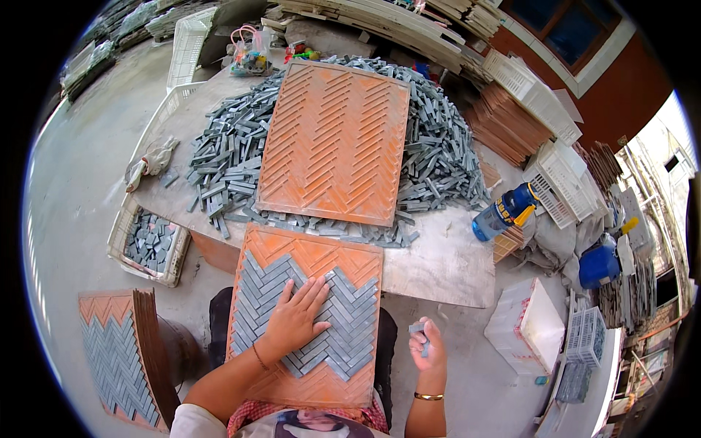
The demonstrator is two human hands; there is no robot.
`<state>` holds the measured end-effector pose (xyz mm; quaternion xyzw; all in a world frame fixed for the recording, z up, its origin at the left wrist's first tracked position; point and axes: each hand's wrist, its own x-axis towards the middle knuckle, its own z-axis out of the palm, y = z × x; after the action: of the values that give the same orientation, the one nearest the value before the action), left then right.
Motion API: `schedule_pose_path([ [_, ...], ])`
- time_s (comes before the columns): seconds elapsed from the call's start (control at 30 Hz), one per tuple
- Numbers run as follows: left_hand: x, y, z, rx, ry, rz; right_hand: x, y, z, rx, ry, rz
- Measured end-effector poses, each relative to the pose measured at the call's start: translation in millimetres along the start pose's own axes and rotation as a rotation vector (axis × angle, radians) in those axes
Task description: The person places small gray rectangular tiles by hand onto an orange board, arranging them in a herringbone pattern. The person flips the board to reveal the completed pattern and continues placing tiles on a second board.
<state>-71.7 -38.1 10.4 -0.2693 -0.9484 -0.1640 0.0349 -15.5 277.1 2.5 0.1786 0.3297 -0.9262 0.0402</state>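
Observation:
An orange herringbone mould board [321, 390] lies across my lap. Grey strip tiles [347, 321] fill its middle in a zigzag pattern, while bare grooves show at its top and bottom. My left hand [298, 321] rests flat on these tiles with its fingers stretched out. To the right of the board, my right hand [431, 347] is raised and closed around small grey strip tiles [418, 330]; how many it holds is not clear. Beyond the lap board, a second orange mould board [332, 146] with no tiles in its grooves leans on a heap of loose grey strips [234, 146].
The worktable [445, 266] carries the heap, a blue bottle [504, 212] at right and a glove [153, 162] at left. A white basket of tile pieces [175, 266] and stacked boards [146, 343] stand at left. A white foam box [522, 325] sits at right.

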Motion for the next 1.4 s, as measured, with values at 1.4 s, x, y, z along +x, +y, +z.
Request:
schedule_pose_path([
  [1.4,2.9,-55.8,-35.7,0.196,0.327,-0.226,-1.1,14.6,59.9,-0.111,-0.094,0.071],
])
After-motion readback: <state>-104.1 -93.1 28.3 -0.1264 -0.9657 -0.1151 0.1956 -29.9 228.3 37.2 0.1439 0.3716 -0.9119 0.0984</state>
